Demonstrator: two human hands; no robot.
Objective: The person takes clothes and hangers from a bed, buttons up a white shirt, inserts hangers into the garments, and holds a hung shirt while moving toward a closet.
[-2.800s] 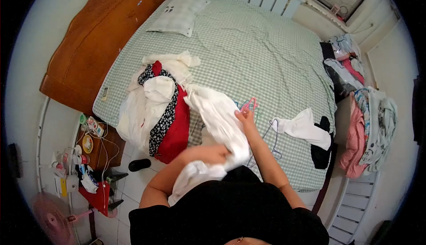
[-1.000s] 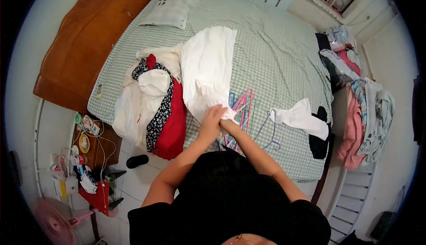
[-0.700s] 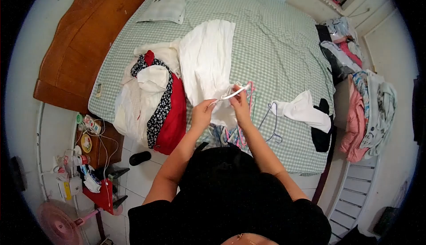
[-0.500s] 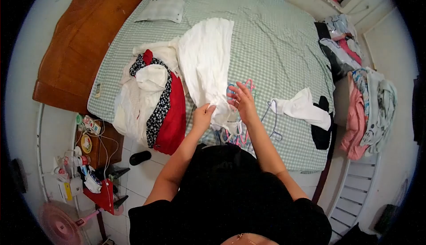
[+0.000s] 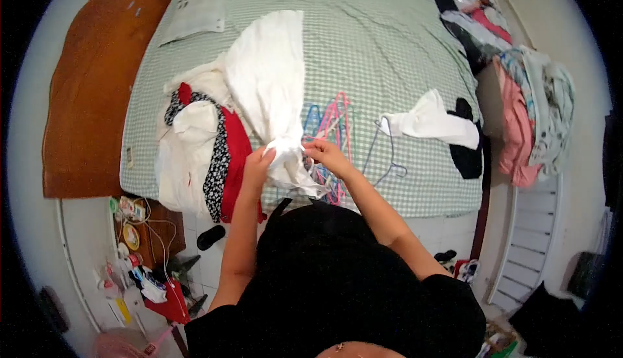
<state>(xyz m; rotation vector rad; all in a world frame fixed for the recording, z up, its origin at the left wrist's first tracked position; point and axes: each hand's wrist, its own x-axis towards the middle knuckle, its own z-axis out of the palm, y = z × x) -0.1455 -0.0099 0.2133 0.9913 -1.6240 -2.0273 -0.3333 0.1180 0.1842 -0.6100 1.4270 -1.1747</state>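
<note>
A long white dress (image 5: 267,76) lies on the bed, its flared skirt spread away from me and its middle bunched near my body. My left hand (image 5: 259,163) grips the left side of the bunched part, thumb on top. On the opposite side, my right hand (image 5: 329,157) pinches the cloth's edge between thumb and fingers. Just beyond the right hand lie several pink and blue hangers (image 5: 341,115), partly covered by the dress and the hand. A purple hanger (image 5: 391,157) rests farther right, its upper end touching a white garment (image 5: 431,121).
Left of the dress is a pile of red, floral and white clothes (image 5: 237,163). A black garment (image 5: 464,154) lies at the bed's right side. More clothes (image 5: 535,118) hang beyond the bed (image 5: 383,40). A cluttered nightstand (image 5: 165,228) stands at lower left.
My right hand has come down from an open, raised pose to pinch the dress. My left hand keeps its grip. The whole view has shifted, showing more floor at right.
</note>
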